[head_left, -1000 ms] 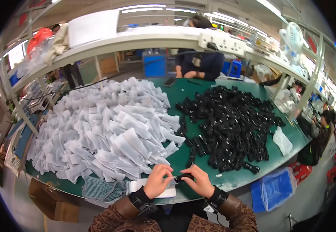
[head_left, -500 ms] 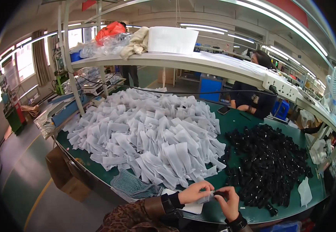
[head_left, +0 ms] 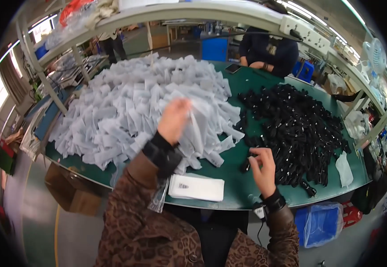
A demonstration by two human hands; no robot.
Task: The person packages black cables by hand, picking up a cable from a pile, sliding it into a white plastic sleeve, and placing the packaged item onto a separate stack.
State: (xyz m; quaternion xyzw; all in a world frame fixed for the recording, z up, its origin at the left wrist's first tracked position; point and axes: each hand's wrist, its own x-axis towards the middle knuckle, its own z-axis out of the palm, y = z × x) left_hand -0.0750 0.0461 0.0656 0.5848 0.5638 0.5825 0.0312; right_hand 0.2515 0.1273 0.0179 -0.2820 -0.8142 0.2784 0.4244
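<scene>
My left hand (head_left: pixel 174 121), smeared by motion, is over a heap of white translucent pouches (head_left: pixel 113 111). Its closed fingertips appear to hold a blurred white pouch (head_left: pixel 198 127), which hangs toward the heap. My right hand (head_left: pixel 264 171) is lower and to the right, thumb and forefinger closed at a small black piece (head_left: pixel 247 162) that looks like a bundled cable. A large pile of similar black bundled cables (head_left: pixel 298 129) with shiny ends lies just beyond this hand. Between my forearms a stack of flat white pouches (head_left: pixel 202 188) with dark print rests at the table's near edge.
The green table (head_left: pixel 235 189) curves along its front. A shelf (head_left: pixel 158 13) with a power strip (head_left: pixel 307 33) crosses above. A phone (head_left: pixel 233 68) lies near a person (head_left: pixel 269 49) opposite. A blue bin (head_left: pixel 320 224) stands below at right, a cardboard box (head_left: pixel 71 189) at left.
My hands were together at the near edge with a small pouch and a black piece. They have parted: the left moved up-left over the heap, the right toward the black pile. The view tilted down.
</scene>
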